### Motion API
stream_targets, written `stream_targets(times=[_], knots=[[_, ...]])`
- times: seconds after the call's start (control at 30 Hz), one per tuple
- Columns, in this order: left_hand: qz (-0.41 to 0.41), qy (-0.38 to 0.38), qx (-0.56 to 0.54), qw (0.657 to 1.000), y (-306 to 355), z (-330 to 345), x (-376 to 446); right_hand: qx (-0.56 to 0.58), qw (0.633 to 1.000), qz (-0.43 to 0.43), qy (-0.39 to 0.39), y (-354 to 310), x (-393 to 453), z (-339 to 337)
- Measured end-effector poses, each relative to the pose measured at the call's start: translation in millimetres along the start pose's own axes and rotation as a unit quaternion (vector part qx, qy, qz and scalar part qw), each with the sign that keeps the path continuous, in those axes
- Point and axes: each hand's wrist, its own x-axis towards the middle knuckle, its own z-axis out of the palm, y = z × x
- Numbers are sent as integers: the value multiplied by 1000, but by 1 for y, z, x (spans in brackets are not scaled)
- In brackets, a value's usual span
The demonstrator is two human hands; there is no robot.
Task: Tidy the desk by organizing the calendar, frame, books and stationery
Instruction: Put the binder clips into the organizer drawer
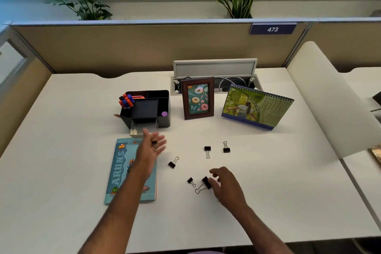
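at the left of centre lies the book [132, 171], flat on the desk [268, 192], its cover partly hidden by the left forearm. just above it in the frame stands the black organiser [162, 101], with markers [126, 101] upright in its left compartment and its small drawer [142, 130] pulled out toward the person. the left hand [151, 146] hovers just below that drawer, palm up, fingers spread and loose, with a small clip [154, 144] lying in the palm; the hand is motion-blurred, so i cannot tell whether a finger pins it.

toward the middle, loose binder clips are scattered on the desk: one [172, 163] just right of the book, two more [207, 149] [226, 148] further up and right, and a small one [190, 181] lower down. the right hand [224, 183] comes in at the lower centre, fingers curled over a large clip [206, 182], touching it; a firm pinch is not plain.

in the upper middle the frame [198, 98] stands upright, and to its right the calendar [257, 107] stands on its own base.

the step in hand looks like gathering clips into the drawer. the next move probably calls for tipping the left palm over the drawer while the right closes on the large clip and lifts it clear of the small one beside it.
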Motion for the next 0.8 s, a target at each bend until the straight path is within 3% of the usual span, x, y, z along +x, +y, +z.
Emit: stream_targets(times=[0.1, 0.3, 0.43, 0.57, 0.8], knots=[[25, 44, -1, 999, 34, -12, 33, -54, 997, 40, -37, 16, -9, 2], [-69, 70, -56, 994, 64, -12, 71, -101, 988, 74, -95, 18, -16, 1], [-77, 86, -107, 988, 66, -9, 69, -123, 984, 74, -108, 17, -15, 1], [-55, 92, -114, 988, 61, -10, 64, -164, 979, 74, -99, 19, -15, -2], [32, 166, -21, 985, 32, -2, 37, -154, 982, 81, -73, 25, -16, 0]])
